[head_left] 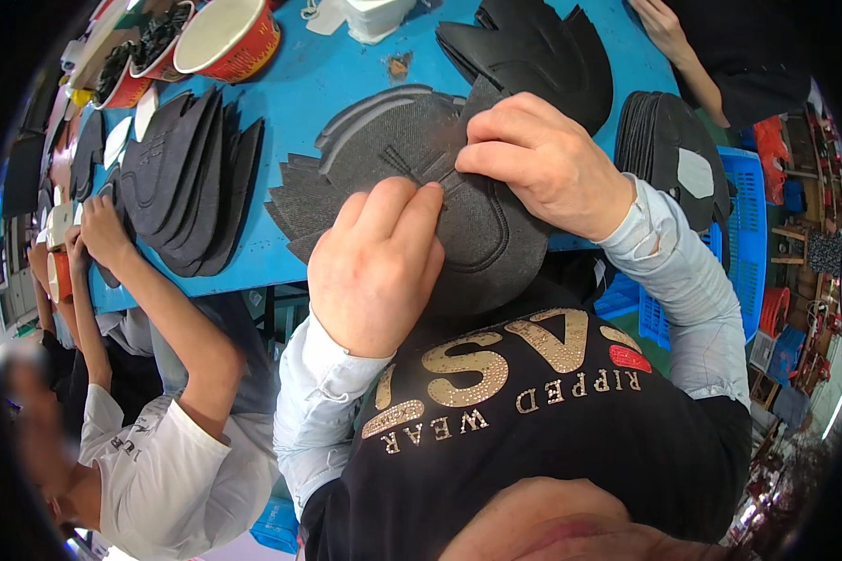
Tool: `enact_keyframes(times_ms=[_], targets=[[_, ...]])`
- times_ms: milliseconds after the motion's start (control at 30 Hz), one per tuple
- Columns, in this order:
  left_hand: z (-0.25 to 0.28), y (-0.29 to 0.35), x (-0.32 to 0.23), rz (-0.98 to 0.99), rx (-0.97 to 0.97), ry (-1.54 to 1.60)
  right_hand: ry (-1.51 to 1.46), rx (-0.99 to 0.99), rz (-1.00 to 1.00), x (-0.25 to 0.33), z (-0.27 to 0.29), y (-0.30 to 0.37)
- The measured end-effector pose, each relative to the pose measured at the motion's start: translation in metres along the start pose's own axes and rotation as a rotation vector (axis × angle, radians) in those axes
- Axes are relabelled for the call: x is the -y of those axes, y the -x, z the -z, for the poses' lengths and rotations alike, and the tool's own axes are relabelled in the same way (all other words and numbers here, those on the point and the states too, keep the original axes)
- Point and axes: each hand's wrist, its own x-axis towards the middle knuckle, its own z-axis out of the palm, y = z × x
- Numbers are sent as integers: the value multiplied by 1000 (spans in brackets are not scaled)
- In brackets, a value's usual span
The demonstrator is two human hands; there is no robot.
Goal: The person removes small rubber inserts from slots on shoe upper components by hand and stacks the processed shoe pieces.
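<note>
Your right hand's fingers (pixel 472 157) are pinched, thumb against forefinger, on the black ribbed panel (pixel 491 248), close to the short slit at its middle. Your left hand (pixel 374 266) is bent over the same panel, its fingertips closed on it just beside the right ones; its thumb is mostly hidden, so how it presses you cannot tell. The panel lies in front of you, over a fanned pile of notched black pieces (pixel 299 201) on the blue counter (pixel 295 112), its rounded near end reaching past the edge toward your black shirt (pixel 533 449).

Beyond your right hand sits another black stack (pixel 543 61); to its right, a further stack (pixel 660 140) bears a white patch (pixel 695 175), near a blue plastic crate (pixel 747 252). Off to your left stand a layered black pile (pixel 182 182), red tubs (pixel 239 56) and a co-worker's hand (pixel 106 229).
</note>
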Motion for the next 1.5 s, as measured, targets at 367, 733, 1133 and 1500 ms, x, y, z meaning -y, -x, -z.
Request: enact_keyframes(times_ms=[367, 733, 1133, 1500], targets=[[17, 30, -19, 32, -155, 996, -1004, -100, -367, 79, 9, 9], [7, 39, -24, 52, -349, 968, -931, -194, -226, 82, 5, 11], [22, 48, -14, 145, -324, 186, -649, 69, -402, 40, 13, -28], [11, 48, -3, 121, -218, 113, -362, 282, -246, 34, -6, -48]])
